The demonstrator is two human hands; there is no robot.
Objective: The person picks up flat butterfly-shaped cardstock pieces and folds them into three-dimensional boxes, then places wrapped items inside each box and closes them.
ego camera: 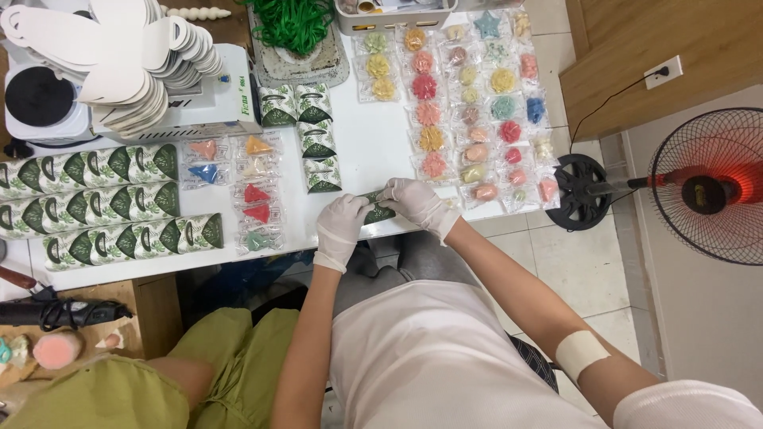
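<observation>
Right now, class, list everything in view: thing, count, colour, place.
leaf-print boxes: many, green-white, rows at left
wrapped flower soaps: dozens, mixed colours, table right
wrapped cone soaps: several, red, orange, blue, centre-left
flat box blanks: stack, white, top left
green ribbon: bundle, top centre
fan: one, black, floor right
glue gun: one, black, lower left
table: one, white
left hand: gloved, on green box
right hand: gloved, same box

Two gloved hands (342,226) (413,200), one fan (707,187), four loose green leaf-print boxes (318,143), three box rows (87,202).
</observation>
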